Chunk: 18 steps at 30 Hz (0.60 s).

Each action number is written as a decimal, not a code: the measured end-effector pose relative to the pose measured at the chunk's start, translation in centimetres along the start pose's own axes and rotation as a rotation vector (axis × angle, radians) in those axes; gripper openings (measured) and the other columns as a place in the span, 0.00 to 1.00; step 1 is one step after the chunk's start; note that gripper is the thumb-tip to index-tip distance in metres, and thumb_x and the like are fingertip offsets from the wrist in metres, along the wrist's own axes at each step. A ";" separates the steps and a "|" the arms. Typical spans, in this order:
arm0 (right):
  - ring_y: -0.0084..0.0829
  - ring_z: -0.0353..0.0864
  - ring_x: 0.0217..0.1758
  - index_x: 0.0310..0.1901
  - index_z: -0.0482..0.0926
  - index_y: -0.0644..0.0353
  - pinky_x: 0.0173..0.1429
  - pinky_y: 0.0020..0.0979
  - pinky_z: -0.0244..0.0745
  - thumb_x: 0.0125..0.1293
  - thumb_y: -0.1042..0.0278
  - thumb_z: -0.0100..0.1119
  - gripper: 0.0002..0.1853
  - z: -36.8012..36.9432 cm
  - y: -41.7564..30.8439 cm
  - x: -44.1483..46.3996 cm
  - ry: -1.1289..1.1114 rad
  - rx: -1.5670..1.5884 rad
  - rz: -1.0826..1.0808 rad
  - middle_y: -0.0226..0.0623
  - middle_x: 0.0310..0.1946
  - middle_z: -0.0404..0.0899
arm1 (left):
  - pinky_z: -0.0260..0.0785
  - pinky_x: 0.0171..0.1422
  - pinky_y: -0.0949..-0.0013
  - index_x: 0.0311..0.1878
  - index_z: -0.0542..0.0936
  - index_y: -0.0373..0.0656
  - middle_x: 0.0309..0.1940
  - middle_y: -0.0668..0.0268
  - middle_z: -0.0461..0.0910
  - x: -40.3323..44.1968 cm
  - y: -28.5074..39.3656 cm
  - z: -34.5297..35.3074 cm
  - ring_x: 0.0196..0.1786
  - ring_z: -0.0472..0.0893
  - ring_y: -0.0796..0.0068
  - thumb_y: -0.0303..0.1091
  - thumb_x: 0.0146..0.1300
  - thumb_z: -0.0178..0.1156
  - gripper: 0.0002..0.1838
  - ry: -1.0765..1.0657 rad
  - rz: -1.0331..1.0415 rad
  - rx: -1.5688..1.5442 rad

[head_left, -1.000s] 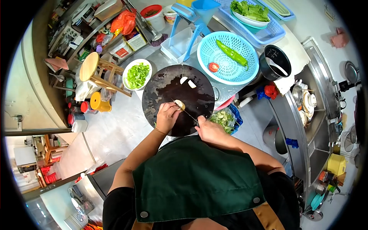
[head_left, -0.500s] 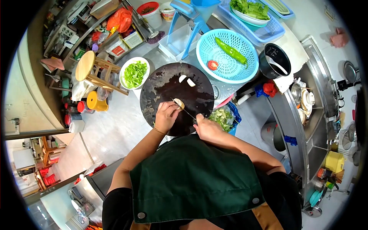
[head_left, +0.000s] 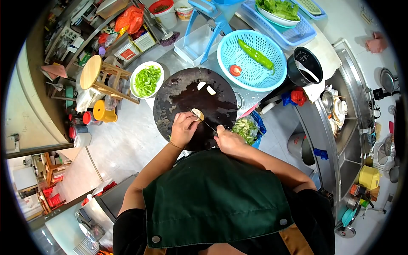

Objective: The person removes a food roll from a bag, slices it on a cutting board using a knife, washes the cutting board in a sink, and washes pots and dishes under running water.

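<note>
On the dark round chopping board (head_left: 178, 87), my left hand (head_left: 184, 127) pinches a small pale piece of food with a tan edge (head_left: 197, 114); its exact kind is unclear. My right hand (head_left: 229, 139) is wrapped round the handle of a knife (head_left: 208, 124), seen nearly edge-on, with its blade slanting up to the pale piece. Whether the edge is into the piece cannot be made out. Farther up the board lie two white cut pieces (head_left: 201, 86). A white bowl of sliced green pepper (head_left: 145, 80) stands left of the board.
Right of the board, a blue colander (head_left: 278, 72) holds a long green pepper (head_left: 256, 55) and a cut tomato (head_left: 235, 70). Near it stands a black pot (head_left: 304, 63). A bag of green scraps (head_left: 245, 129) hangs low beside my right hand. A wooden stool (head_left: 91, 72) is at left.
The view has shifted slightly. Both hands, the knife and the pale piece keep almost the same places on the board.
</note>
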State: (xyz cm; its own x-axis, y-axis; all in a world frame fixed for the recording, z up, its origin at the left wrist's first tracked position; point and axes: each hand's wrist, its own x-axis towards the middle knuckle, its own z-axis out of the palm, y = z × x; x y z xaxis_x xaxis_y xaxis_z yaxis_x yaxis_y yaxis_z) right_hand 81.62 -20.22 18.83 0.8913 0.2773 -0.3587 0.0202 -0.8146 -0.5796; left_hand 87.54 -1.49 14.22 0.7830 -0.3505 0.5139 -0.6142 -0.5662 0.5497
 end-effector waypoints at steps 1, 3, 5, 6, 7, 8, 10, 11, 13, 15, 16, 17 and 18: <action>0.54 0.77 0.33 0.36 0.63 0.68 0.37 0.49 0.71 0.62 0.65 0.47 0.13 0.2 0.2 0.2 0.000 0.000 0.001 0.56 0.27 0.76 | 0.67 0.42 0.66 0.30 0.77 0.42 0.34 0.65 0.75 -0.1 -0.1 0.0 0.37 0.74 0.63 0.24 0.40 0.66 0.11 -0.002 -0.002 -0.005; 0.56 0.76 0.34 0.37 0.62 0.68 0.38 0.49 0.69 0.63 0.63 0.46 0.13 0.7 0.7 0.7 -0.033 0.024 0.003 0.58 0.28 0.75 | 0.67 0.42 0.66 0.30 0.77 0.43 0.34 0.66 0.75 -0.2 -0.2 0.1 0.37 0.74 0.63 0.24 0.40 0.66 0.11 0.008 -0.009 -0.013; 0.56 0.76 0.34 0.37 0.61 0.67 0.38 0.49 0.69 0.63 0.63 0.47 0.13 1.4 0.9 1.1 -0.035 0.014 0.018 0.58 0.28 0.75 | 0.67 0.42 0.65 0.29 0.77 0.44 0.33 0.66 0.75 -0.3 -0.3 0.2 0.38 0.73 0.63 0.24 0.39 0.66 0.11 0.021 -0.013 -0.021; 0.56 0.75 0.35 0.37 0.61 0.67 0.38 0.49 0.69 0.63 0.64 0.47 0.13 1.5 0.9 1.3 -0.038 0.005 0.030 0.57 0.28 0.75 | 0.67 0.42 0.65 0.30 0.77 0.43 0.35 0.65 0.74 -0.4 -0.3 0.3 0.39 0.73 0.62 0.25 0.39 0.67 0.12 0.021 -0.043 -0.020; 0.56 0.75 0.35 0.37 0.61 0.67 0.38 0.49 0.69 0.63 0.64 0.47 0.13 1.5 0.9 1.3 -0.036 0.003 0.027 0.57 0.28 0.75 | 0.67 0.43 0.65 0.30 0.77 0.43 0.37 0.64 0.73 -0.6 -0.3 0.3 0.39 0.73 0.62 0.25 0.39 0.67 0.12 0.020 -0.075 -0.019; 0.56 0.75 0.35 0.38 0.61 0.67 0.38 0.48 0.69 0.62 0.64 0.48 0.13 1.5 0.9 1.3 -0.033 0.016 0.018 0.57 0.28 0.75 | 0.67 0.43 0.65 0.30 0.77 0.43 0.37 0.64 0.73 -0.7 -0.3 0.5 0.39 0.73 0.62 0.25 0.39 0.67 0.12 0.023 -0.074 -0.017; 0.56 0.75 0.35 0.38 0.61 0.66 0.39 0.48 0.69 0.62 0.64 0.49 0.13 1.3 1.3 1.3 -0.029 0.025 0.008 0.57 0.28 0.75 | 0.67 0.46 0.65 0.31 0.76 0.42 0.41 0.60 0.70 -1.0 -0.4 1.0 0.42 0.73 0.61 0.25 0.39 0.67 0.13 0.048 -0.166 -0.104; 0.55 0.75 0.36 0.38 0.61 0.66 0.39 0.48 0.69 0.62 0.64 0.49 0.14 1.1 1.6 1.4 -0.041 0.017 -0.009 0.57 0.28 0.75 | 0.66 0.49 0.64 0.32 0.74 0.41 0.43 0.57 0.68 -1.0 -0.5 1.1 0.45 0.72 0.59 0.23 0.40 0.66 0.14 0.026 -0.203 -0.161; 0.55 0.75 0.37 0.41 0.61 0.67 0.40 0.47 0.70 0.61 0.63 0.50 0.16 0.4 2.0 1.7 -0.081 -0.009 -0.015 0.56 0.29 0.75 | 0.66 0.49 0.65 0.33 0.73 0.40 0.42 0.56 0.68 -0.8 -0.6 1.3 0.45 0.72 0.58 0.22 0.41 0.64 0.14 0.048 -0.221 -0.181; 0.54 0.75 0.38 0.44 0.62 0.66 0.41 0.46 0.69 0.61 0.62 0.51 0.18 -0.3 3.2 2.5 -0.080 0.050 -0.030 0.57 0.31 0.75 | 0.67 0.49 0.69 0.35 0.70 0.40 0.42 0.55 0.69 -0.4 -0.9 1.1 0.47 0.71 0.60 0.19 0.44 0.59 0.13 0.077 -0.279 -0.177; 0.54 0.76 0.39 0.44 0.63 0.65 0.41 0.46 0.70 0.60 0.61 0.51 0.18 -0.7 3.7 2.9 -0.060 0.088 -0.023 0.57 0.32 0.75 | 0.67 0.47 0.75 0.35 0.69 0.41 0.42 0.59 0.70 -1.0 -2.6 2.4 0.44 0.73 0.71 0.17 0.46 0.58 0.13 0.172 -0.343 -0.266; 0.56 0.75 0.40 0.47 0.64 0.66 0.41 0.47 0.69 0.60 0.61 0.52 0.19 -1.3 4.2 3.3 -0.079 0.183 -0.016 0.59 0.34 0.75 | 0.67 0.46 0.77 0.35 0.68 0.41 0.41 0.62 0.71 -0.9 -3.3 2.8 0.42 0.73 0.76 0.17 0.48 0.57 0.13 0.251 -0.502 -0.518; 0.51 0.77 0.34 0.46 0.64 0.67 0.39 0.43 0.70 0.61 0.60 0.52 0.19 -1.4 4.3 3.5 0.017 0.190 -0.075 0.57 0.31 0.76 | 0.66 0.45 0.79 0.35 0.67 0.42 0.40 0.64 0.71 -0.8 -4.0 3.0 0.40 0.73 0.81 0.16 0.49 0.56 0.13 0.328 -0.656 -0.772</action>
State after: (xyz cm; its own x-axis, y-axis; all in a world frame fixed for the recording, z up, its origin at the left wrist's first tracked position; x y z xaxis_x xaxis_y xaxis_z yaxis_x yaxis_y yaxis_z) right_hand 85.49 -23.47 16.08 0.8982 0.3238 -0.2973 0.0029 -0.6808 -0.7325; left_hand 89.66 -1.12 9.61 0.9894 0.1350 0.0543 -0.0676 0.0958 0.9931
